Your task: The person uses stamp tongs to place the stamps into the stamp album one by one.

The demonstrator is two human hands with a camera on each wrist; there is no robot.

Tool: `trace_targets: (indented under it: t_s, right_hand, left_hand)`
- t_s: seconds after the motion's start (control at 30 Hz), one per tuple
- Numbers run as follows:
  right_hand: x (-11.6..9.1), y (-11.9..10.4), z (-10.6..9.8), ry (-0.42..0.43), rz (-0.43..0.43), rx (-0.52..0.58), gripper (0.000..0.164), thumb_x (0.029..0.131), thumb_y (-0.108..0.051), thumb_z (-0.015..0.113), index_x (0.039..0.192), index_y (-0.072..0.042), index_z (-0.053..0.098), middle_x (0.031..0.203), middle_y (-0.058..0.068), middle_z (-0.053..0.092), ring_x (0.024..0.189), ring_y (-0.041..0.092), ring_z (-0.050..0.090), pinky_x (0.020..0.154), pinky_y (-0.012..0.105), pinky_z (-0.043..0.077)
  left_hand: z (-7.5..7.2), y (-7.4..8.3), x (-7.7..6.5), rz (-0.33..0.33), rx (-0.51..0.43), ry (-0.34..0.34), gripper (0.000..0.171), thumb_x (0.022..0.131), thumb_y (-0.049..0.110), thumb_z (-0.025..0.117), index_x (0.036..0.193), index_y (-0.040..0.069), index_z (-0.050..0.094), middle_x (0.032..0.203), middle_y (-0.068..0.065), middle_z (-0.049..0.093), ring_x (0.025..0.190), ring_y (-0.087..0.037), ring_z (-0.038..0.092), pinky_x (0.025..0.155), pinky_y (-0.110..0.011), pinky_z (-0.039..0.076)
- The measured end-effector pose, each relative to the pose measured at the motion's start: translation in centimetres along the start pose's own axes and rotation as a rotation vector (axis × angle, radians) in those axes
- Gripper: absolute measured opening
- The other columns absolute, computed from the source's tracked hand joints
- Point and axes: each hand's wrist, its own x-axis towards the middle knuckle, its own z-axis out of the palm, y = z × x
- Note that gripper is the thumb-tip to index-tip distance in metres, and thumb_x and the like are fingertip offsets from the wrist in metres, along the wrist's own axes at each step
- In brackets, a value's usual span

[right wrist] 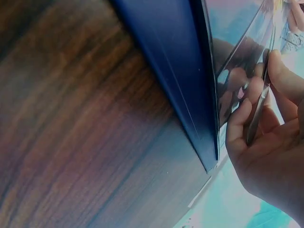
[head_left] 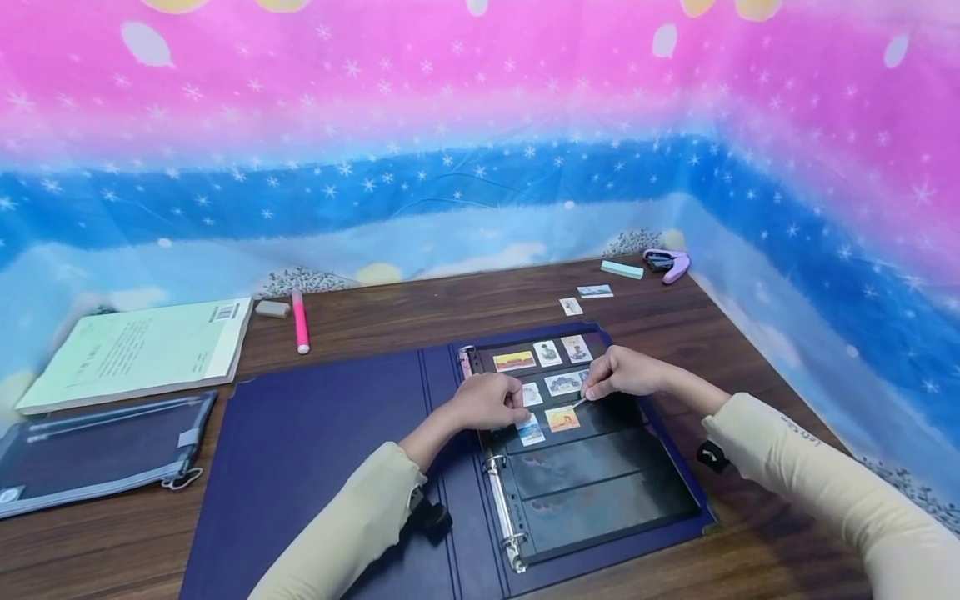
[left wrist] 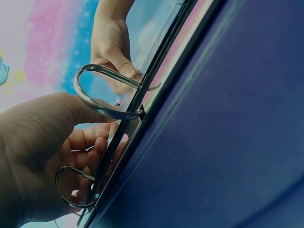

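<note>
Tweezers (right wrist: 259,111) are pinched between the thumb and fingers of my right hand (head_left: 622,372). Their tip (head_left: 578,403) reaches the upper right corner of an orange stamp (head_left: 561,419) in the third row of a black stamp page (head_left: 600,454). Loosely bent, the fingers of my left hand (head_left: 486,400) rest at the page's left side, beside a blue stamp (head_left: 530,430). In the left wrist view this hand (left wrist: 33,147) is beside the metal binder rings (left wrist: 102,71). More stamps (head_left: 550,353) fill the two rows above, partly covered by both hands.
The page lies in an open navy binder (head_left: 330,450). Two loose stamps (head_left: 595,291), a mint strip (head_left: 622,269) and a purple stapler (head_left: 670,262) lie behind it. At left are a pink marker (head_left: 300,323), an eraser (head_left: 272,309), a book (head_left: 142,350) and a zip pouch (head_left: 112,446).
</note>
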Motion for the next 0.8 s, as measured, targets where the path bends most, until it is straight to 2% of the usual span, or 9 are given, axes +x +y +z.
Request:
trace_targets:
  t_s: [0.5, 0.8]
  right_hand:
    - [0.61, 0.18, 0.04, -0.040, -0.073, -0.016, 0.011, 0.082, -0.008, 0.066, 0.086, -0.001, 0.074, 0.081, 0.013, 0.068, 0.073, 0.000, 0.052, 0.071, 0.018, 0.042]
    - [0.53, 0.03, 0.06, -0.041, -0.070, -0.024, 0.010, 0.081, -0.007, 0.067, 0.085, -0.001, 0.074, 0.079, 0.011, 0.067, 0.072, 0.001, 0.050, 0.071, 0.019, 0.040]
  left_hand:
    - [0.20, -0.04, -0.02, -0.022, 0.013, 0.035, 0.023, 0.081, 0.026, 0.066, 0.062, 0.018, 0.055, 0.055, 0.012, 0.046, 0.051, -0.005, 0.040, 0.054, -0.019, 0.030]
    - [0.35, 0.14, 0.00, -0.015, 0.016, 0.052, 0.022, 0.080, 0.026, 0.066, 0.062, 0.017, 0.057, 0.055, 0.011, 0.047, 0.050, -0.006, 0.039, 0.051, -0.019, 0.029]
